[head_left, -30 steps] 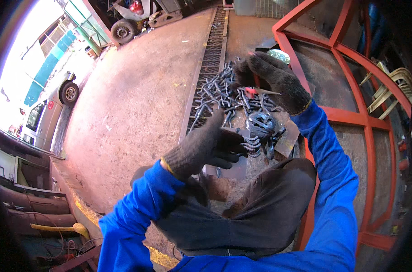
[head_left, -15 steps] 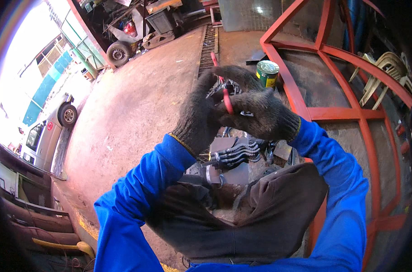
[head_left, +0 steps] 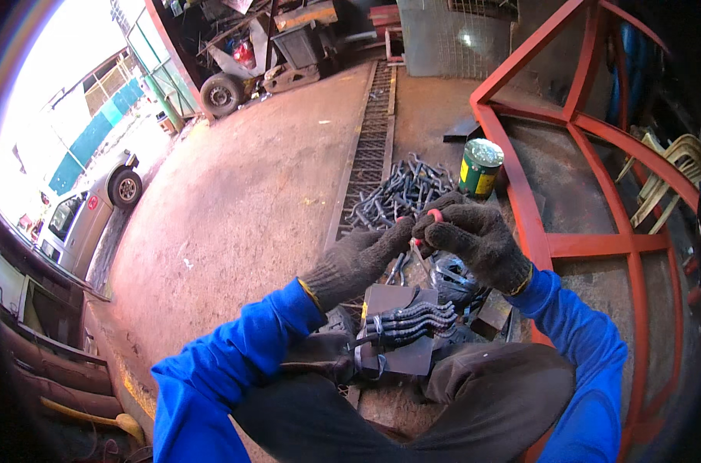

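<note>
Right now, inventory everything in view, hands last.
Red-handled tool: one, red, middle
Bent rods: many, dark, upper middle
Bound rods: one bundle, dark, lower middle
Tin: one, green-yellow, right of bent rods
Metal frame: one, red, right side
Floor grate: one, dark, upper middle
Vehicle: one, silver, left
Loose wheel: one, dark, upper left
Chairs: count unclear, cream, far right
Trouser legs: two, dark, lower edge
Sleeves: two, blue, lower edge
Left hand: one, dark-gloved, middle
Right hand: one, dark-gloved, on tool
</note>
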Available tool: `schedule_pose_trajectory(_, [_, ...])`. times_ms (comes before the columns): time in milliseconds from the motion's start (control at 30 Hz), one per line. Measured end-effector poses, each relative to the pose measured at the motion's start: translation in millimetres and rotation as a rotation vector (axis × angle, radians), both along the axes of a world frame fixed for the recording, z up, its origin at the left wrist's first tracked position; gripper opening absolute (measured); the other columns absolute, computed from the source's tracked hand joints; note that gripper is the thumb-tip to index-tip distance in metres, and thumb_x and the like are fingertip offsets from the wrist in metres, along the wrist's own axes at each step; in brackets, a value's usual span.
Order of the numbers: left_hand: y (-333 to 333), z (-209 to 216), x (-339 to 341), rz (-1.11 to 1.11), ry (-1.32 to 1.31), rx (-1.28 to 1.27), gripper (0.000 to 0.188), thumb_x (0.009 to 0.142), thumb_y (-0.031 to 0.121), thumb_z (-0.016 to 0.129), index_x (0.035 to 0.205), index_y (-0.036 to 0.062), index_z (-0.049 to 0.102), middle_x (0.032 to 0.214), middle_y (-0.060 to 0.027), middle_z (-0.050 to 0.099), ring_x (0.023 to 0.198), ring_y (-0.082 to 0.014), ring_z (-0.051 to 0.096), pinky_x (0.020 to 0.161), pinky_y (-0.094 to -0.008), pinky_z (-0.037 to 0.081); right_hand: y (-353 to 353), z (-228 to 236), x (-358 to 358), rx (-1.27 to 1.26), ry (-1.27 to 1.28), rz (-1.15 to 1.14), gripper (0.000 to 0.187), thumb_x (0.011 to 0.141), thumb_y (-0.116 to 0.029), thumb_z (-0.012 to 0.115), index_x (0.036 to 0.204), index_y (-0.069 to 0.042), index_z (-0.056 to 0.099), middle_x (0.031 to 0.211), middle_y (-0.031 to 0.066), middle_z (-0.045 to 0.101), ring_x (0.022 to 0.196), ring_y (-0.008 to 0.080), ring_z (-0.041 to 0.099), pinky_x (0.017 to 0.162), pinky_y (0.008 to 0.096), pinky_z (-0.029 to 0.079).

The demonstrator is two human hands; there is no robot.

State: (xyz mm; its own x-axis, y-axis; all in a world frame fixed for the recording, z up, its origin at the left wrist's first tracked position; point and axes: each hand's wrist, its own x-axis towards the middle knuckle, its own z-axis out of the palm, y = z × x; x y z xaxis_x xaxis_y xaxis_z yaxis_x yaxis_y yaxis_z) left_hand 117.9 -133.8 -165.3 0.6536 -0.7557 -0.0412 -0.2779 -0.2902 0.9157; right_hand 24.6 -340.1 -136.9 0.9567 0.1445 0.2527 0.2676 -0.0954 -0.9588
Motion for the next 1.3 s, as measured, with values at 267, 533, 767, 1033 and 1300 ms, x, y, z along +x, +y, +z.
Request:
schedule_pose_trajectory(267, [-7, -37, -15, 0.127, 0.199, -0.04, 0.066, 0.078, 0.05, 0.074, 0.118, -0.0011, 0.059, 0.101, -0.0161, 0.065, 0.093, -0.0214, 0.061, 0.086, -0.0349, 0.047, 14, -32, 12, 0.048, 0.07, -0.102, 0.023, 0.091, -0.021, 0.066, 0.102, 0.0, 0.069, 0.097, 0.0068, 0.065, 0.089, 0.0106, 0.062, 0.079, 0.0265, 0.051])
schedule_pose_trajectory(533, [-1, -49, -13, 0.043, 0.193, 0.087, 0.033, 0.083, 0.031, 0.068, 0.093, -0.0014, 0.067, 0.078, -0.0163, 0.067, 0.073, -0.0246, 0.065, 0.07, -0.0386, 0.049, 24, -63, 19, 0.11, -0.214, -0.528, 0.017, 0.086, -0.018, 0.072, 0.088, -0.002, 0.064, 0.096, 0.0063, 0.065, 0.084, 0.0114, 0.061, 0.068, 0.0279, 0.05])
schedule_pose_trajectory(767, [19, -47, -14, -0.167, -0.509, 0.406, 0.025, 0.081, 0.029, 0.066, 0.093, 0.0077, 0.07, 0.083, -0.018, 0.067, 0.075, -0.0342, 0.065, 0.071, -0.0432, 0.051, 14, -51, 2, -0.862, -0.152, -0.02, 0.027, 0.082, -0.018, 0.069, 0.104, -0.005, 0.062, 0.09, 0.0153, 0.064, 0.083, 0.0285, 0.064, 0.074, 0.0384, 0.051])
schedule_pose_trajectory(1033, [34, -45, -25, -0.343, -0.705, 0.695, 0.019, 0.078, 0.027, 0.064, 0.09, 0.013, 0.072, 0.081, -0.0152, 0.067, 0.079, -0.0346, 0.066, 0.071, -0.046, 0.052, 32, -94, -6, -0.853, 0.235, 0.219, 0.038, 0.081, -0.026, 0.068, 0.111, -0.005, 0.061, 0.105, 0.0215, 0.065, 0.098, 0.0353, 0.064, 0.084, 0.043, 0.051])
schedule_pose_trajectory(1300, [45, -50, -28, -0.272, -0.807, 0.62, 0.017, 0.076, 0.024, 0.064, 0.089, 0.0165, 0.072, 0.08, -0.0141, 0.068, 0.079, -0.0335, 0.067, 0.071, -0.0462, 0.052, 49, -96, -10, -0.977, 0.22, 0.213, 0.041, 0.078, -0.023, 0.072, 0.115, -0.01, 0.063, 0.099, 0.0182, 0.067, 0.09, 0.0334, 0.066, 0.08, 0.0406, 0.052])
